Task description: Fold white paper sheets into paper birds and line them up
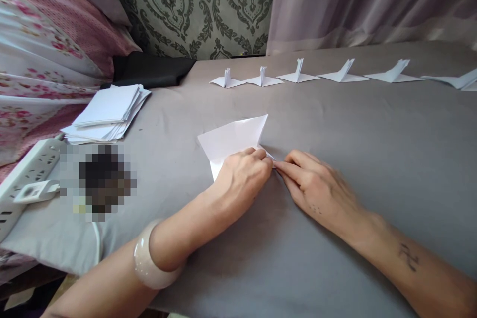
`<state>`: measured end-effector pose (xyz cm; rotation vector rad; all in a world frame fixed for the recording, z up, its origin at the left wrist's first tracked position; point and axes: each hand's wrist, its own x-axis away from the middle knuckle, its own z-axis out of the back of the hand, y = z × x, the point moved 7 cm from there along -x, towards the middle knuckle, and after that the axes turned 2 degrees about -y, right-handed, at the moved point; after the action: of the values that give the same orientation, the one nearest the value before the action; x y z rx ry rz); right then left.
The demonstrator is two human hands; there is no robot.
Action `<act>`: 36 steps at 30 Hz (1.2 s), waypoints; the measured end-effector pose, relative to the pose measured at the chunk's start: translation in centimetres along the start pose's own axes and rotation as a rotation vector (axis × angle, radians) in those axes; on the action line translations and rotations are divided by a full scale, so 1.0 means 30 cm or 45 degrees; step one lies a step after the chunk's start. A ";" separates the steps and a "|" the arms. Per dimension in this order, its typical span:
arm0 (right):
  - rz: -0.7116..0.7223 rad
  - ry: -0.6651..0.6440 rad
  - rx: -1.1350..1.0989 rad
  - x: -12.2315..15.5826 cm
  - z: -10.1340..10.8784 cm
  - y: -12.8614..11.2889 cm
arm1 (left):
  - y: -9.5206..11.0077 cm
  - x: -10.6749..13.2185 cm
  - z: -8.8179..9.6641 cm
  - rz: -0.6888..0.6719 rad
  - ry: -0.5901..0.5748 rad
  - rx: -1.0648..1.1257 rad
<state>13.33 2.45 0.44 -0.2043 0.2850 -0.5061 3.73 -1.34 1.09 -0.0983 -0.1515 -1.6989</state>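
White partly folded paper sheet (233, 141) pinned mid-table under two bare hands

Going left to right: a loose stack of white paper sheets (108, 112) lies at the far left of the grey cloth-covered table (391, 159), with a white power strip (26, 174) nearer at the edge. The left hand (244, 176) (a pale bangle (149, 263) on its wrist) rests on the sheet's near right corner, fingers curled together and pressing down on the paper. The right hand (316, 186) lies just to the right, its fingertips (279, 165) closed on the same corner, touching the left hand's. From that shared pinch the sheet spreads away to the far left, so the left hand covers more of it. Along the far edge runs a row of folded white paper figures (298, 75).
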 end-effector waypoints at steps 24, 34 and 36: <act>-0.429 -0.039 -0.231 -0.024 -0.013 0.078 | -0.010 -0.031 0.029 0.041 0.080 0.015; -0.405 -0.047 -0.343 -0.042 -0.015 0.095 | 0.001 -0.067 0.045 0.050 0.019 -0.034; -0.400 -0.021 -0.398 -0.029 -0.007 0.107 | 0.008 -0.069 0.055 0.039 0.017 -0.040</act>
<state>13.98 5.61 -0.43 -0.5630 0.3173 -0.7698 4.20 0.90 2.41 -0.1122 -0.1132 -1.6714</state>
